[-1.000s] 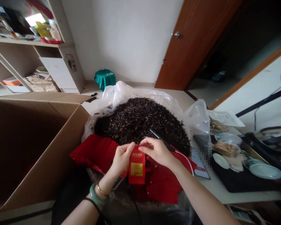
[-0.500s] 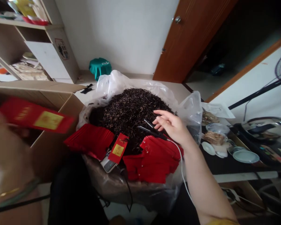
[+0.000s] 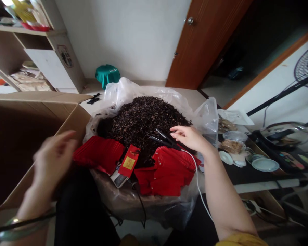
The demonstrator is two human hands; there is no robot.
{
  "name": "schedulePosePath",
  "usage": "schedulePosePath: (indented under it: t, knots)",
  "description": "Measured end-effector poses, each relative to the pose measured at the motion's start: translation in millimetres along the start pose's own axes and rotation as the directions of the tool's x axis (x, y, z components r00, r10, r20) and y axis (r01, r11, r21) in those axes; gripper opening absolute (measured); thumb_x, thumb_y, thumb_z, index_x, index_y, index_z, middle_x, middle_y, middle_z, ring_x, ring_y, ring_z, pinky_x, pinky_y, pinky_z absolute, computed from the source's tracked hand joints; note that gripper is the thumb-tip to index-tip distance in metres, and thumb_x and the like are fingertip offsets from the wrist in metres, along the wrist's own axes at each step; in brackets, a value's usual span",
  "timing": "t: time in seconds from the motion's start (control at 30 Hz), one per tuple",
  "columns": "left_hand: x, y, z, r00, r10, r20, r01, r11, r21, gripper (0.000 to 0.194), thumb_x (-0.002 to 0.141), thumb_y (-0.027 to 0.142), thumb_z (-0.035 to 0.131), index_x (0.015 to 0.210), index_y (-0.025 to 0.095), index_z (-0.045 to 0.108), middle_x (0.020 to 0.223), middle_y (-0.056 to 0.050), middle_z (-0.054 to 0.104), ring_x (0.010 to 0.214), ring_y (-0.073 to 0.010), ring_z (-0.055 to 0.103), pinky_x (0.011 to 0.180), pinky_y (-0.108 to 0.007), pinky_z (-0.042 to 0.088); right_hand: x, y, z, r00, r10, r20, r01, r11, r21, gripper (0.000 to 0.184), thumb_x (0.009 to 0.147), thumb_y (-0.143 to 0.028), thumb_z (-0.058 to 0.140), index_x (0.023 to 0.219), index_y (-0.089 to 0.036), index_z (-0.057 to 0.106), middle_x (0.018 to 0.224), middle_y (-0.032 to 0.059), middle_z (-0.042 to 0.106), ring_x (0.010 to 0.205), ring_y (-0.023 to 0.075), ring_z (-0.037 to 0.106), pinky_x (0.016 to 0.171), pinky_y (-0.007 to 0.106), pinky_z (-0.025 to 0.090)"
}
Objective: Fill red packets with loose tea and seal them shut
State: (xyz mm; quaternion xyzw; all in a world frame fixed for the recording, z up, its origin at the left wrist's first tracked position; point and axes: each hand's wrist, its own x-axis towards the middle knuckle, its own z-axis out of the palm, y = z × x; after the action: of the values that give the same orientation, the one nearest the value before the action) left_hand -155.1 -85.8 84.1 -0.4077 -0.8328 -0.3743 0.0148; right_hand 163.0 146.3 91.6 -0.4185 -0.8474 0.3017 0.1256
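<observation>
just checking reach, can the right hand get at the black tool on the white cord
Probably yes: the right hand looks empty and is close beside the black tool, with nothing visible blocking the way.

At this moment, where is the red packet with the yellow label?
In the head view, the labelled packet lies left of centre, between the left red stack and the right red pile.

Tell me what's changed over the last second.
The left hand carried a red packet leftward over the carton; now, blurred, it is back by the carton's right wall, with no packet visible in it. The right hand let go of that packet and moved right. The dark pile and corded tool stayed.
</observation>
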Motion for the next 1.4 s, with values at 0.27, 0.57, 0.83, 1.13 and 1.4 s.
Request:
schedulePosePath:
  t: [0.27, 0.57, 0.83, 1.13, 1.4]
  knots:
    - [-32, 93, 126.9, 0.615, 0.477, 0.628, -0.287, 0.877, -0.385, 0.044, 0.077, 0.031, 0.059, 0.119, 0.019, 0.062, 0.12, -0.01, 0.066, 0.104, -0.0237, 0.063, 0.091, -0.034, 0.049, -5, 28, -7, 0.972, 0.086, 0.219, -0.061, 0.991, -0.116, 0.028, 0.08, -0.027, 0.061, 0.106, -0.02, 0.069, 0.089, 0.0037, 0.076, 0.08, 0.0183, 0.07, 0.072, 0.027, 0.052]
    - [-60, 93, 151.2, 0.673, 0.288, 0.681, -0.102, 0.948, -0.3, 0.036, 0.065, 0.045, 0.071, 0.084, 0.02, 0.053, 0.08, -0.001, 0.065, 0.066, -0.0183, 0.06, 0.059, -0.029, 0.045, -5, 34, -6, 0.954, 0.042, 0.298, 0.009, 0.986, -0.166, 0.015, 0.072, -0.022, 0.066, 0.083, -0.022, 0.075, 0.078, 0.0008, 0.076, 0.075, 0.018, 0.07, 0.066, 0.024, 0.05]
    - [-82, 116, 133.0, 0.543, 0.187, 0.819, -0.312, 0.95, -0.01, 0.066, 0.063, 0.033, 0.075, 0.119, 0.018, 0.044, 0.103, -0.011, 0.068, 0.093, -0.0291, 0.067, 0.073, -0.033, 0.047, -13, -3, -4, 0.9, -0.001, 0.435, 0.087, 0.98, -0.178, 0.018, 0.068, -0.031, 0.075, 0.084, -0.022, 0.072, 0.078, -0.0001, 0.073, 0.067, 0.0161, 0.066, 0.06, 0.023, 0.045]
    - [-89, 115, 142.9, 0.529, 0.142, 0.837, -0.387, 0.918, 0.089, 0.073, 0.078, 0.027, 0.062, 0.14, 0.013, 0.025, 0.096, -0.013, 0.072, 0.091, -0.0297, 0.07, 0.074, -0.033, 0.048, -88, -1, 44, 0.966, 0.172, 0.193, -0.039, 0.835, -0.548, 0.086, 0.059, -0.039, 0.083, 0.134, -0.018, 0.047, 0.118, 0.0168, 0.06, 0.099, 0.0339, 0.062, 0.076, 0.04, 0.05]
    - [-93, 109, 148.3, 0.571, 0.215, 0.792, -0.302, 0.953, -0.04, 0.068, 0.079, 0.02, 0.06, 0.136, 0.015, 0.026, 0.096, -0.008, 0.07, 0.088, -0.0256, 0.069, 0.072, -0.031, 0.048, -111, 20, 84, 0.985, 0.139, -0.097, -0.169, 0.87, -0.463, 0.05, 0.069, -0.025, 0.077, 0.115, -0.018, 0.059, 0.105, 0.0116, 0.058, 0.096, 0.0297, 0.061, 0.083, 0.043, 0.051]
